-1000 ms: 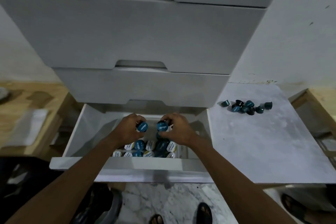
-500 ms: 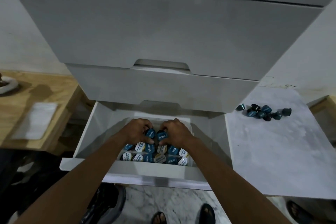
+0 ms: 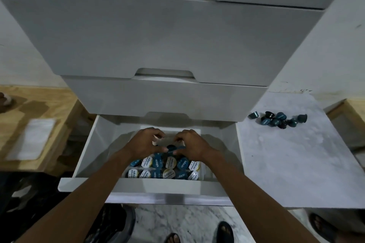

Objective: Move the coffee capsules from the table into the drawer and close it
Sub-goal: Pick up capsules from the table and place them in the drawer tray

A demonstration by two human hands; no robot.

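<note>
Inside the open bottom drawer (image 3: 88,156), white and smooth-walled, both hands are seen low over rows of coffee capsules (image 3: 167,167) packed lid-up; round foil lids, blue or white with printed text. Left hand (image 3: 142,144) is curled, fingers bent, loose grip; thumb and fingers part open over a dark capsule (image 3: 170,147) between the hands. Right hand (image 3: 190,146) is curled likewise, fingertips near the same capsule; whether either grip actually pinches it cannot be told. Drawer front (image 3: 158,185) is pulled out toward the viewer. Above, closed grey-white drawers (image 3: 158,45) with notched cut-out handles are stacked. On the pale marbled desk (image 3: 296,163) at right, a loose cluster of remaining capsules (image 3: 278,119), teal and dark, small tapered cup shapes, lying tipped, well apart from the drawer. Light wooden surface (image 3: 39,104) is seen at left.
</note>
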